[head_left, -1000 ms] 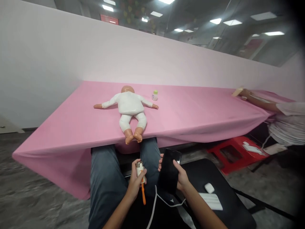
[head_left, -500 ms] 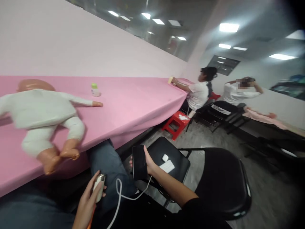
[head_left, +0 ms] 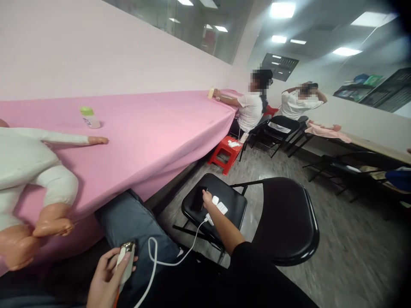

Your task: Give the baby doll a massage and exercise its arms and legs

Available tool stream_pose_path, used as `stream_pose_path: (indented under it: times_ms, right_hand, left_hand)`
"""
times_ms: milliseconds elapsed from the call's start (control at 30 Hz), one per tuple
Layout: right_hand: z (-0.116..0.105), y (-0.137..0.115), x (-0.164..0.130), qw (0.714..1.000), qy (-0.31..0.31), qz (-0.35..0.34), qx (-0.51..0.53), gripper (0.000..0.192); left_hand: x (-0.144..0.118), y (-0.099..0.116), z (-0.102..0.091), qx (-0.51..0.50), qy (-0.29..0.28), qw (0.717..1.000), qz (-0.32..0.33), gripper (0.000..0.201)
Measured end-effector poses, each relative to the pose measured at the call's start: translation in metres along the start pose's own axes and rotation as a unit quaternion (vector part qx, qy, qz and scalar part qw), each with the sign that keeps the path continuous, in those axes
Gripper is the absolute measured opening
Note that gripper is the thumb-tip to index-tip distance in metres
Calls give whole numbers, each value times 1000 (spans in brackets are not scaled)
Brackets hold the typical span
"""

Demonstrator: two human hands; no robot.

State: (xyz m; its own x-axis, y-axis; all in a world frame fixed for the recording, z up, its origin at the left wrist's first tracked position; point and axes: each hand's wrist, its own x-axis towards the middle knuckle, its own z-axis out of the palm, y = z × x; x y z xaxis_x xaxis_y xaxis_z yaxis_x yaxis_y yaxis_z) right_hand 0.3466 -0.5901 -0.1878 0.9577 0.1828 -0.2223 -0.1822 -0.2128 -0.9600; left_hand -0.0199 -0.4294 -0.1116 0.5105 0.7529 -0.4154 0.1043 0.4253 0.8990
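Observation:
My left hand (head_left: 104,276) is wrapped round a small white handheld device (head_left: 124,266) with a shiny silver top, held above my lap. An orange strip shows beneath that hand. With my right hand (head_left: 207,198) I grip the edge of a black phone (head_left: 198,200) at the seat of a black folding chair (head_left: 236,197); whether the phone rests fully on it I cannot tell. Beside that hand lie a white block (head_left: 221,208) and a smaller white piece (head_left: 215,199). A white cable (head_left: 175,264) runs from a plug by my right wrist down across my lap.
On the pink-covered table (head_left: 144,132) lie a baby doll (head_left: 24,158) in white clothes and a bottle with a green cap (head_left: 90,118). A red stool (head_left: 224,156) stands beyond the chair. Two people in white shirts sit farther back, near more folding chairs.
My right hand has lowered the phone from above the chair's front edge to the seat. My left hand still holds the device. The view has turned right.

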Motion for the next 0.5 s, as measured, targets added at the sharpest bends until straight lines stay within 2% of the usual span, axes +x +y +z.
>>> stream_pose_path:
  times_ms: [33, 167, 267, 333, 367, 433, 467, 500]
  right_hand:
    - [2, 3, 4, 999, 16, 28, -5, 36]
    - [5, 13, 15, 993, 88, 37, -67, 34]
    - [5, 16, 13, 986, 129, 12, -103, 39]
    - [10, 12, 5, 983, 138, -19, -119, 48]
    - [16, 7, -1, 984, 121, -47, -123, 50]
    - [34, -8, -18, 985, 38, -121, -115, 45]
    - [46, -20, -30, 974, -76, -191, -97, 40]
    - [58, -33, -45, 960, -147, -225, -80, 33]
  left_hand:
    - [-1, 0, -1, 8, -5, 1000, 4, 77]
    - [1, -2, -4, 42, -20, 999, 23, 88]
    - [4, 1, -6, 72, -36, 996, 35, 88]
    - [3, 7, -7, 114, -58, 989, 67, 79]
    - [2, 12, -7, 139, -72, 983, 94, 73]
    - [-3, 23, -5, 192, -113, 963, 152, 59]
    - [-5, 29, -4, 221, -122, 950, 185, 54]
    - [-7, 36, -3, 261, -133, 931, 218, 49]
